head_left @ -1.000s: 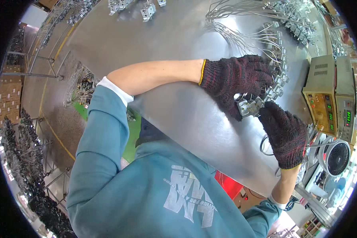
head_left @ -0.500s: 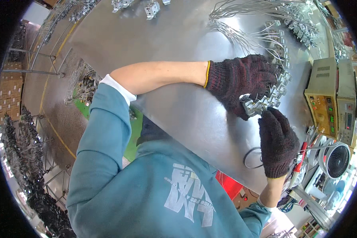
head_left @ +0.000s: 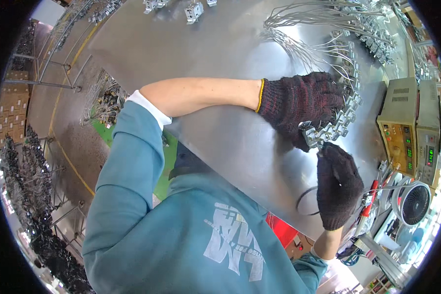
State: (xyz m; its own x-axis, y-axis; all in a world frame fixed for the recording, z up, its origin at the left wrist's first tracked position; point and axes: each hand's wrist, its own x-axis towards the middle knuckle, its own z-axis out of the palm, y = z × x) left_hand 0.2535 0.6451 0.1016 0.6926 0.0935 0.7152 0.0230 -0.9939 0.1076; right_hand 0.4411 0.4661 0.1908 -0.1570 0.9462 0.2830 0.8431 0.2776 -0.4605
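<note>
My left hand (head_left: 304,109), in a dark knitted glove with a yellow cuff, lies over the left side of a row of small silvery metal parts (head_left: 331,130). Its fingers curl against the row, and their tips are partly hidden. The parts sit side by side in a slanting line. At the row's near end, my right hand (head_left: 340,186), gloved alike, has its fingers pinched together just below the parts. Whatever lies between those fingertips is too small to make out. A thin dark cable (head_left: 300,202) loops on the metal tabletop (head_left: 220,147) beside the right hand.
Grey wires (head_left: 299,46) fan across the far right tabletop towards more metal parts. Loose metal parts (head_left: 193,12) lie at the far edge. Two bench instruments (head_left: 398,132), a red-handled tool (head_left: 370,198) and a small fan (head_left: 415,202) stand to the right.
My right hand has drawn slightly towards me and left, its fingertips still by the row's near end. The right-hand instrument's display now shows green digits. My left hand stays over the parts.
</note>
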